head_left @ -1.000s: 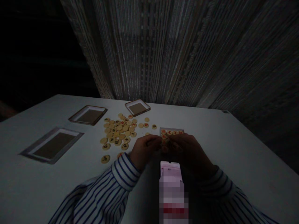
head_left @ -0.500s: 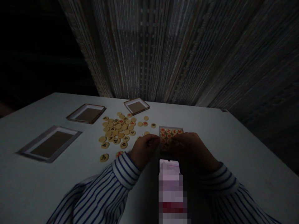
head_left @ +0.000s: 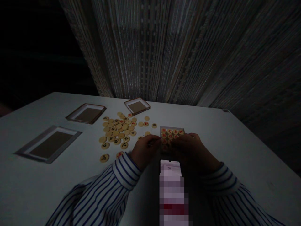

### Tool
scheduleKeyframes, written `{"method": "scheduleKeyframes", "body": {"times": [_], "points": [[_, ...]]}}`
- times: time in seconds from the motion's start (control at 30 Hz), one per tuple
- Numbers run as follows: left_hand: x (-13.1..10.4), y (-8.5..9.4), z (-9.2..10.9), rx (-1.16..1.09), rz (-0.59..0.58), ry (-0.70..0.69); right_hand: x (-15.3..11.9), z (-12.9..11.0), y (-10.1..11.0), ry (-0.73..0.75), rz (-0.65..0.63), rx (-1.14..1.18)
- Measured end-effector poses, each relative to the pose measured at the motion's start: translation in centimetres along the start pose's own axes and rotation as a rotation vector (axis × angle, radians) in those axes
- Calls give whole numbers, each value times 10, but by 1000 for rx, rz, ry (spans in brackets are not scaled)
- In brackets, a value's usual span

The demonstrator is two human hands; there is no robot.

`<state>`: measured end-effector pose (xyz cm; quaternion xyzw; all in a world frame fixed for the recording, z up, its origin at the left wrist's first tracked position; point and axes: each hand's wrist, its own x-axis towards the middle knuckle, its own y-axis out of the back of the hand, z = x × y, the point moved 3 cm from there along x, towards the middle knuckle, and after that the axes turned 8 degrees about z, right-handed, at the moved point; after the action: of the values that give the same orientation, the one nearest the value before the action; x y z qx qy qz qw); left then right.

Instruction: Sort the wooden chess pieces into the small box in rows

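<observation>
A small box [head_left: 172, 128] holds rows of round wooden pieces with red characters [head_left: 169, 131]. At the box's left edge is my left hand [head_left: 146, 150], its fingers pressed together; whether they grip the box wall is too dark to tell. My right hand [head_left: 194, 150] reaches over the box's right and near part, fingers bent down among the pieces and hidden in shadow. Left of the hands lies a loose heap of round pieces [head_left: 118, 127], some with black or red characters, some blank side up. A lit phone [head_left: 170, 185] lies just below the box.
Three shallow trays or lids rest on the white table [head_left: 235, 150]: one grey-rimmed [head_left: 50, 144] at the left, one brown-rimmed [head_left: 86, 113] behind it, another [head_left: 137, 106] behind the heap. A hanging string curtain [head_left: 150, 56] stands beyond the table's far edge.
My right hand's fingers have shifted slightly, and more red-marked pieces in the middle of the box show. My left hand stays at the box's left edge.
</observation>
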<state>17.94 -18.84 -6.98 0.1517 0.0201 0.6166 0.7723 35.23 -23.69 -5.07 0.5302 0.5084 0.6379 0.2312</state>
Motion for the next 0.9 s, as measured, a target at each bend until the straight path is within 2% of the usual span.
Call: {"method": "scheduleKeyframes", "body": {"times": [0.67, 0.9], "points": [[-2, 0, 2, -36, -16, 5, -1, -2, -1, 2, -46, -3], [-2, 0, 8, -39, -16, 55, -2, -1, -1, 17, -24, -20]]}}
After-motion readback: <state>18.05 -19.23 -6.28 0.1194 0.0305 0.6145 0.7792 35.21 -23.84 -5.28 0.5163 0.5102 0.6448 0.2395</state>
